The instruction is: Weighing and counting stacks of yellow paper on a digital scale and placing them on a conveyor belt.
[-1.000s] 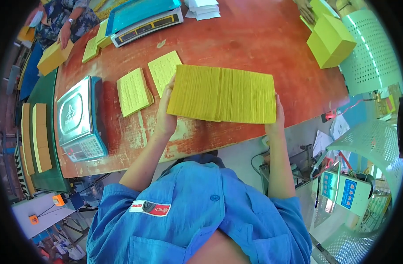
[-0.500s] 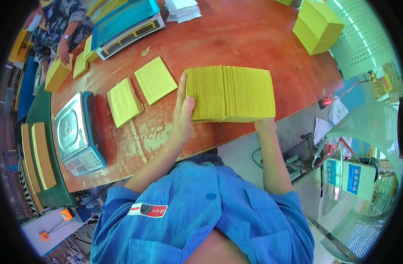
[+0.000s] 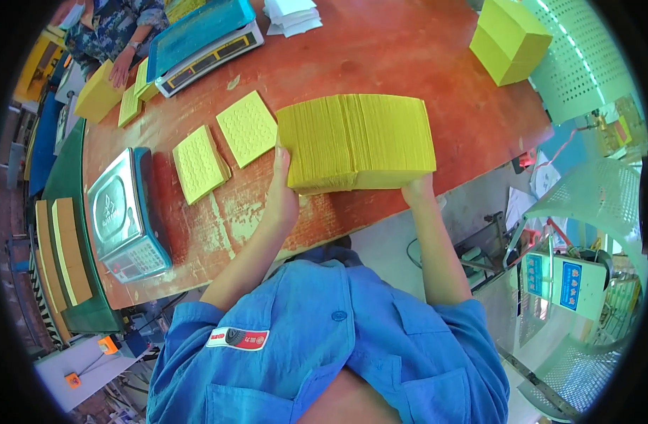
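A thick block of stacked yellow paper sheets (image 3: 356, 141) is held up between my two hands over the near part of the table. Its layered edges face up, with a seam running across near the middle. My left hand (image 3: 283, 194) grips its left end, the thumb along the side. My right hand (image 3: 418, 189) supports the right end from below; most of its fingers are hidden behind the block. Left of the block lie two thinner yellow paper stacks with a pressed pattern, one nearer (image 3: 200, 164) and one farther (image 3: 247, 129).
A small silver-topped scale (image 3: 119, 205) stands at the table's left, and a larger blue-topped scale (image 3: 209, 56) farther back. Another tall yellow paper stack (image 3: 511, 42) is at the far right. Across the red table (image 3: 380, 60), a person handles yellow stacks at the far left.
The yellow block has shifted slightly left and toward me and tilted, both my hands moving with it. The other person's hand has moved slightly to the right on their stack.
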A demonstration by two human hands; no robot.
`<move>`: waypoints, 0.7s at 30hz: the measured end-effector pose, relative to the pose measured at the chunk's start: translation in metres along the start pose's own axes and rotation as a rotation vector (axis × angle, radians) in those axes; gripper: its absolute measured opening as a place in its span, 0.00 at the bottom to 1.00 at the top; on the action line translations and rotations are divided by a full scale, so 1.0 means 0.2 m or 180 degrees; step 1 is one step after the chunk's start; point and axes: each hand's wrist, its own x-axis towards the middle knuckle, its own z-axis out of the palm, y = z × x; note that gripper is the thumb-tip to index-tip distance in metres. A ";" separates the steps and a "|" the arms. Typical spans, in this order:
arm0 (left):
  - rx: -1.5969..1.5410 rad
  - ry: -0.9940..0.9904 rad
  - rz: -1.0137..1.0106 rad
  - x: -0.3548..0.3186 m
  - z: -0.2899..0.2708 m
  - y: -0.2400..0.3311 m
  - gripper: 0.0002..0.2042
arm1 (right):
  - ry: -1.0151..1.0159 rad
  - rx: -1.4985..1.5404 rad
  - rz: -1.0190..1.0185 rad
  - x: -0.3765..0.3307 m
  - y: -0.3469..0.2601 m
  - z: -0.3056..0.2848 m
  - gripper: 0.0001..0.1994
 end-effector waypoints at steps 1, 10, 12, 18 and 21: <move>-0.0001 -0.0007 0.0028 0.04 -0.01 -0.01 0.33 | 0.0210 0.0072 0.0171 0.00 0.02 0.02 0.25; -0.1278 -0.1183 -0.0278 0.08 -0.23 0.11 0.34 | 0.0528 0.0290 -0.0405 0.01 0.02 -0.11 0.24; -0.1215 -0.1255 -0.0332 0.12 -0.36 0.11 0.30 | 0.0504 0.0523 -0.0478 -0.05 0.04 -0.13 0.24; 0.1078 -0.1238 0.0423 0.23 -0.35 0.06 0.29 | 0.0469 -0.0335 -0.0349 -0.13 0.11 -0.16 0.22; 0.1338 -0.1608 0.0302 0.28 -0.27 0.09 0.32 | 0.0507 0.0256 -0.0314 -0.12 0.15 -0.07 0.23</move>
